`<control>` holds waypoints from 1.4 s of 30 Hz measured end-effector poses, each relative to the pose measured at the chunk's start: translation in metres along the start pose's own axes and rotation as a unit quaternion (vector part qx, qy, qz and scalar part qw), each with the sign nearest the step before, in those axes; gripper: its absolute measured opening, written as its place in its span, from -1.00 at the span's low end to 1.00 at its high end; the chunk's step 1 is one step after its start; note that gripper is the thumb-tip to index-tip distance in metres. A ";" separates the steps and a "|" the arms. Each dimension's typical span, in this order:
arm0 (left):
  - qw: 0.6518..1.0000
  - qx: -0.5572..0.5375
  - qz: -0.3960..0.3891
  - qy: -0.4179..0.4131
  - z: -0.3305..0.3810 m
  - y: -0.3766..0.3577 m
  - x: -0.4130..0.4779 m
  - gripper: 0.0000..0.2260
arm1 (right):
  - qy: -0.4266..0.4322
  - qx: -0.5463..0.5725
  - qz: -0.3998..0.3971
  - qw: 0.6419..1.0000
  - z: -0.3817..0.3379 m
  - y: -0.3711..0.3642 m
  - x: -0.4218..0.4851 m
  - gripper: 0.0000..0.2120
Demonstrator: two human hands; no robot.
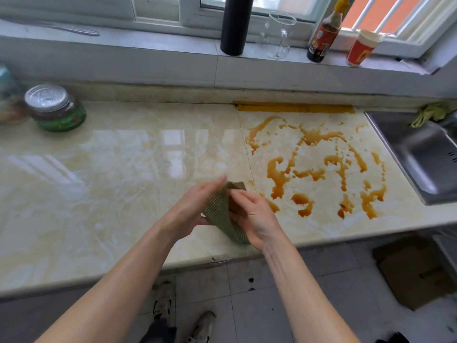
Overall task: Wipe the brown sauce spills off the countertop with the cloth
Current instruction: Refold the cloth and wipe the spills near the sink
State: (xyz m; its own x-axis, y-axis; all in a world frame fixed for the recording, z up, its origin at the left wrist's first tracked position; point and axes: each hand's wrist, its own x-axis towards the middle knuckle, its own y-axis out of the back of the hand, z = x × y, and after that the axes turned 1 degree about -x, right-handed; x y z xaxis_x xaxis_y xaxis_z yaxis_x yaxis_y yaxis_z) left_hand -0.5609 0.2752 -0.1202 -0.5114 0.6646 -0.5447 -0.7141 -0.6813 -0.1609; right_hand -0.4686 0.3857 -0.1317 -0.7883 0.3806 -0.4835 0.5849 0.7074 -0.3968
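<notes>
Lower centre of frame: a ribbed green cloth (221, 214) is bunched between both hands above the front of the countertop (123, 169). The right hand (254, 216) grasps it with curled fingers. The left hand (195, 206) lies against it, fingertips blurred and thumb hidden, so its grip cannot be told. Brown sauce spills (316, 167) lie centre right, beside a sink (420, 154) cut off by the right edge.

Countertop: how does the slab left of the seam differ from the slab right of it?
The right slab is streaked with brown sauce spills; the left slab shows none, only window glare. The left slab carries a green-labelled jar at its far end; the right slab borders the sink. Both are glossy, cream and marbled. The cloth, gripped by left hand and right hand, is by the seam's near end.
</notes>
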 end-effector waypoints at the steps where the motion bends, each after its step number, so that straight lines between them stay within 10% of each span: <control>1: 1.000 0.012 0.018 -0.011 -0.001 -0.001 0.001 -0.65 | 0.011 -0.041 0.002 0.999 0.000 -0.001 0.000 -0.85; 10: 0.985 0.026 0.156 -0.072 0.028 0.007 0.005 -0.87 | 0.035 -0.213 0.251 0.943 0.016 0.052 0.020 -0.90; 20: 0.960 -0.236 -0.033 -0.148 0.114 -0.015 -0.025 -0.82 | -0.236 0.103 -0.003 0.966 0.019 -0.007 0.029 -0.50; 25: 0.981 -0.139 0.059 -0.121 0.097 0.033 -0.022 -0.83 | -0.136 0.313 -0.033 0.940 -0.009 -0.006 0.037 -0.40; 29: 0.980 -0.052 0.158 -0.109 0.063 0.070 -0.014 -0.80 | -0.071 0.148 0.079 0.983 -0.026 0.010 0.047 -0.85; 34: 0.981 -0.086 0.158 -0.072 0.030 0.071 -0.001 -0.78 | 0.027 0.037 0.171 0.984 -0.043 0.013 0.047 -0.83; 39: 0.975 -0.181 0.125 -0.031 0.018 0.075 0.010 -0.78 | 0.047 0.119 0.099 0.987 -0.069 -0.010 0.041 -0.72; 42: 0.976 -0.054 0.210 0.029 0.003 0.076 0.023 -0.78 | 0.074 0.115 0.033 0.990 -0.082 -0.043 0.039 -0.72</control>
State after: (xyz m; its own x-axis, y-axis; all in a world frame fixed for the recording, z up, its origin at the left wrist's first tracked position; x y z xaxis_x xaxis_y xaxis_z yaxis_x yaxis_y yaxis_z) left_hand -0.6280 0.2398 -0.1422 -0.7176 0.3030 -0.6271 -0.3912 -0.9203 0.0029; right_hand -0.5397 0.4192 -0.0692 -0.7562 0.5164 -0.4018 0.6508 0.5301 -0.5435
